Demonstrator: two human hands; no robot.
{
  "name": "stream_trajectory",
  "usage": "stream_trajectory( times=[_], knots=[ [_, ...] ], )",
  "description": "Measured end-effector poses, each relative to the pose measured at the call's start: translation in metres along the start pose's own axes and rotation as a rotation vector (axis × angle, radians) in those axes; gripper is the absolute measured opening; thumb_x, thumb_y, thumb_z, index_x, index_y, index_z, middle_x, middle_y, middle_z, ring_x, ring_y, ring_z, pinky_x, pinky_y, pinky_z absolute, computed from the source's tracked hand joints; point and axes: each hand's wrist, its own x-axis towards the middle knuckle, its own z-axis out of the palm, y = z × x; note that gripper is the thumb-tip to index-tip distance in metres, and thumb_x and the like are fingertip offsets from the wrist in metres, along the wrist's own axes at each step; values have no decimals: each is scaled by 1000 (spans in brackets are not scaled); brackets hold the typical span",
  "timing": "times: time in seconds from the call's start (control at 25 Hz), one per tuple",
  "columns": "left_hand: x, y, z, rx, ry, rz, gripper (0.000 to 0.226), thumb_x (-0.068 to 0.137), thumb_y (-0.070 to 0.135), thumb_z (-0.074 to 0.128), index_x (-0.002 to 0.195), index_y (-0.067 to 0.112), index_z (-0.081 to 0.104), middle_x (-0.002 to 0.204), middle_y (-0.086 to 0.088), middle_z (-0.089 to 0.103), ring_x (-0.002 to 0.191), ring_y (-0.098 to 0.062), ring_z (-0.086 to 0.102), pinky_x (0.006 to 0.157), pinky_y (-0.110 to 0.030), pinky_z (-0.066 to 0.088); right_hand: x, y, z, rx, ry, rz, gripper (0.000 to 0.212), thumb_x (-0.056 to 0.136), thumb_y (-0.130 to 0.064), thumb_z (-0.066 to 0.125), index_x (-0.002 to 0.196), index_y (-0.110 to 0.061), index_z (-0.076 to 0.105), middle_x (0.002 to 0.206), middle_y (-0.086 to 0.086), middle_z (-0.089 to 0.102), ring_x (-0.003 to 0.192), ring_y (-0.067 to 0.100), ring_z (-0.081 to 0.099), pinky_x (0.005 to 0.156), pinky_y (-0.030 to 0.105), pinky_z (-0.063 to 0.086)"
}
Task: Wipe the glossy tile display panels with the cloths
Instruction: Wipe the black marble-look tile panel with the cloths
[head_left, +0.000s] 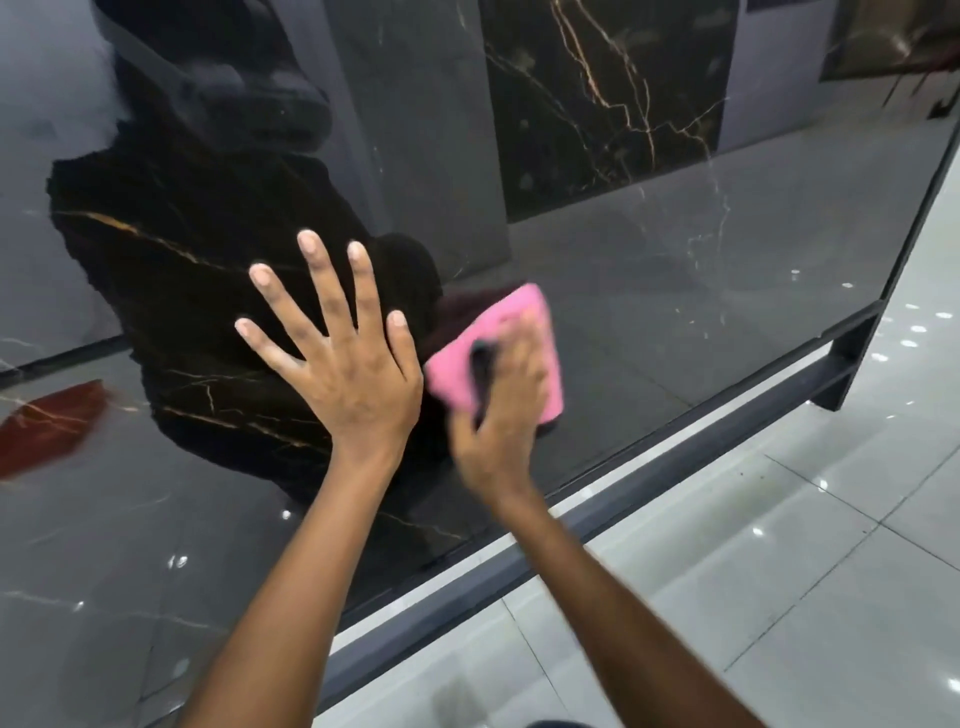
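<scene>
A glossy black tile panel (649, 291) with gold veins fills most of the view and mirrors the room. My left hand (337, 353) lies flat against it with fingers spread and straight. Just to its right, my right hand (498, 410) presses a folded pink cloth (519, 332) against the panel; the hand is blurred from motion, its fingers lie over the cloth and the thumb curls at its lower edge. A dark strip shows between the fingers on the cloth.
A dark metal frame rail (623, 499) runs along the panel's lower edge, with a short leg (847, 374) at the right. Pale glossy floor tiles (779, 571) lie below and to the right. A red reflection (47, 421) shows at the left.
</scene>
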Motion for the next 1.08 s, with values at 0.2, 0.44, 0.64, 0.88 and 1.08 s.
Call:
stream_trajectory(
  times=[0.2,0.44,0.64,0.88,1.08],
  knots=[
    [-6,1,1,-10,-12,1,67,102,48,34,155,12,13,156,-16,15,138,-50,17,110,-67,6,69,42,-33,-69,-91,-155,82,77,-16,53,152,-9,20,158,20,19,150,23,8,121,36,7],
    [7,15,-18,-221,-49,-95,54,100,38,42,149,22,28,155,-7,16,143,-35,13,112,-63,10,106,-1,-44,-99,-167,-33,81,83,-16,50,152,-2,12,160,12,3,150,21,-7,122,44,1],
    [123,-5,-51,-308,105,-173,50,100,31,39,149,20,34,158,-10,30,146,-33,22,115,-52,12,160,-20,-51,-241,-336,-519,83,81,-22,51,155,-9,15,159,14,11,150,18,-5,122,37,0],
    [136,-12,-45,-101,48,-157,57,106,33,23,157,13,10,163,-11,16,148,-38,14,118,-54,5,243,-66,-39,-151,-44,-252,75,74,-14,49,147,-4,33,153,20,32,146,31,13,120,29,7],
    [137,-14,-47,-65,71,-163,61,105,33,31,156,14,3,162,-10,16,147,-35,11,118,-52,4,154,-19,-61,-570,-787,-1362,68,81,-32,43,146,-19,31,152,3,39,147,20,18,121,40,6]
  ],
)
